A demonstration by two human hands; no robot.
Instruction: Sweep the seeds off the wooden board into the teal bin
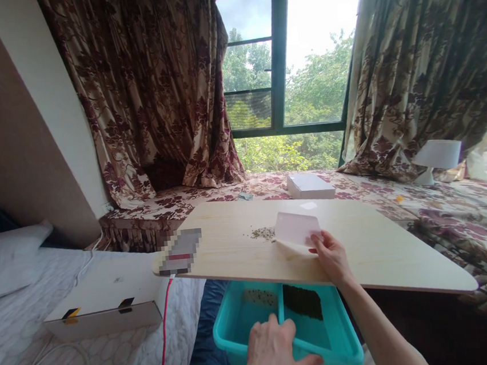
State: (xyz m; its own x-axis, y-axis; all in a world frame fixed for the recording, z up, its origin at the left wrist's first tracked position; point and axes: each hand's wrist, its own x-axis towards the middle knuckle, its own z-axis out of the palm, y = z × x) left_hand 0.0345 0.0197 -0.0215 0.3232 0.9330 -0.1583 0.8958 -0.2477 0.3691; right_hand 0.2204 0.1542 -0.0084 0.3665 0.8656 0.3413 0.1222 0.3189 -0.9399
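Observation:
My right hand [331, 257] grips the near edge of a white plastic scraper card [296, 230], which stands tilted on the light wooden tabletop [374, 244] beside a small pile of dark seeds [263, 234]. My left hand [273, 352] grasps the near rim of a turquoise two-compartment plastic bin [343, 345] held below the table's front edge. The bin's right compartment holds dark seeds; the left one has a thin scatter of them.
A pixelated object [181, 251] lies at the tabletop's left corner with a red cable [163, 333] hanging from it. A white box [310, 186] and a lamp [436, 158] sit on the window seat. A bed [36, 317] with a cardboard box [108, 301] is at the left.

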